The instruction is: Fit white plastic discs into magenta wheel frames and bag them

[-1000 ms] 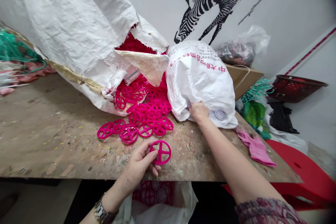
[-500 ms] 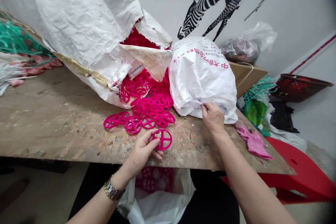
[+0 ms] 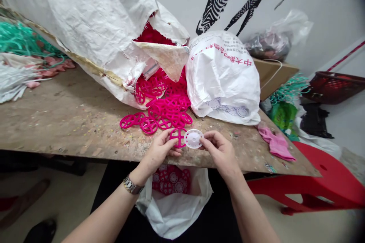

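Observation:
Between thumb and fingers, my left hand (image 3: 162, 146) grips a pink plastic ring with cross spokes (image 3: 177, 137). My right hand (image 3: 221, 151) pinches a white perforated disc (image 3: 194, 139) by its right edge. The disc overlaps the ring's right side, over the table's front edge area. Just behind my hands lies a heap of similar pink rings (image 3: 171, 108), spilling from a large torn white sack (image 3: 105, 26). A second white bag (image 3: 222, 72) with red lettering lies to the right, with several white discs (image 3: 235, 110) at its mouth.
Below the table edge an open white bag (image 3: 173, 212) holds pink and white pieces (image 3: 171, 180). A pink cloth item (image 3: 275, 142) lies on the table (image 3: 94, 121) at right, near a red stool (image 3: 322, 174). Green strands (image 3: 23, 40) and white strips (image 3: 17, 78) lie at left.
My right hand has come from the white bag's mouth toward my left hand, bringing out a white disc. The disc now meets the pink ring. The view has shifted slightly.

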Available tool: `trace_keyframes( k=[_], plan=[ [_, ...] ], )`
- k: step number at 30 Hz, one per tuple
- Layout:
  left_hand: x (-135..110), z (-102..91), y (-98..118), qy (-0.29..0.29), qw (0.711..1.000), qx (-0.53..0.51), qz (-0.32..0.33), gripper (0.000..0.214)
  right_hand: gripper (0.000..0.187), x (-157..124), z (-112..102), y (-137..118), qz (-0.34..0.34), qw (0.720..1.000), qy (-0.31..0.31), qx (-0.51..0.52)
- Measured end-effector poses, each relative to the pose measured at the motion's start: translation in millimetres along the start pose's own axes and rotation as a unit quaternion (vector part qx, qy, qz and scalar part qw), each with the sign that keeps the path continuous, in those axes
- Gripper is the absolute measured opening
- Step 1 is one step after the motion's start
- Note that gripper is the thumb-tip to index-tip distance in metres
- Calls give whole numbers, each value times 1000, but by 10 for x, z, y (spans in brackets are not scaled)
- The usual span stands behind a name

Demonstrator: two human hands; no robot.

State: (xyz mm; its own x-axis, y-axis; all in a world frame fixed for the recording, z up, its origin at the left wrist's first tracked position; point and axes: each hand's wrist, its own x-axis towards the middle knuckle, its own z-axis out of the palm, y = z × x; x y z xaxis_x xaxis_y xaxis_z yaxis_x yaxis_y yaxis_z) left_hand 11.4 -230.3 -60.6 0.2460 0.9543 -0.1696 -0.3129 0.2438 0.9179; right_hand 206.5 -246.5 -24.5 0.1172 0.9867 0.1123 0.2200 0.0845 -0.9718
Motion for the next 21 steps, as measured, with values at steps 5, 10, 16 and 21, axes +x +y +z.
trace_keyframes(
  k=[5, 10, 16, 21],
  plan=[
    [-72, 39, 3, -41, 999, 19, 6, 44, 32, -73, 134, 45, 11, 1000, -21, -19],
    [-160, 108, 0, -44, 997, 60, 25, 39, 23, -150, 212, 50, -27, 992, -12, -122],
    [-209, 94, -21, -47, 997, 54, 38, 37, 20, -228, 264, 40, -62, 990, 17, -126],
    [-243, 78, -8, -70, 995, 44, 60, 37, 25, -288, 276, 8, -46, 998, -36, -36]
  ],
)
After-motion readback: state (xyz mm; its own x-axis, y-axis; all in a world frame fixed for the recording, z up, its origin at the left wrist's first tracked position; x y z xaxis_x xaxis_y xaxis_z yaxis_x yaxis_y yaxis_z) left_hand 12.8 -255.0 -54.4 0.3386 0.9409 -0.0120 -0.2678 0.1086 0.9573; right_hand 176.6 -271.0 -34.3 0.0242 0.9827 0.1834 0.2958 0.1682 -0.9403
